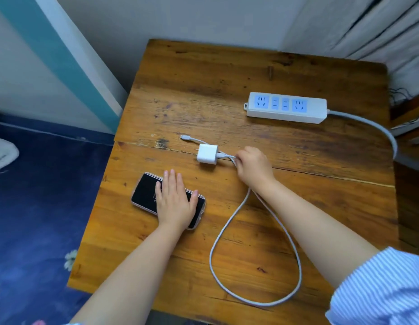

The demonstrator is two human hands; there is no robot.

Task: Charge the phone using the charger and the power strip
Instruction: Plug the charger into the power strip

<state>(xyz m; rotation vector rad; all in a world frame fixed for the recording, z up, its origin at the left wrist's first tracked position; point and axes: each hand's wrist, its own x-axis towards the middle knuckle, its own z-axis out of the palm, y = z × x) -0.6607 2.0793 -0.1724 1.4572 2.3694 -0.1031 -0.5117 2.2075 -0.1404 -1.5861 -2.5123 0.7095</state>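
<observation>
1. Left hand (174, 200): flat, fingers spread, resting on the phone (147, 193) at the worktop's (203, 73) near-left.
2. Right hand (253, 166): closed around the white cable (227, 224) beside the charger (207, 154).
3. Power strip (285, 107): far right, nothing plugged in.

head: worn high | faces forward-down | near wooden table (227, 73) | single view

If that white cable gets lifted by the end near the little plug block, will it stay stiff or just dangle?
Probably dangle: the white cable lies in a loose loop on the table, which suggests it is floppy. The small charger block looks light, so it may drag along when the right hand pulls. The free connector tip would likely swing.
</observation>
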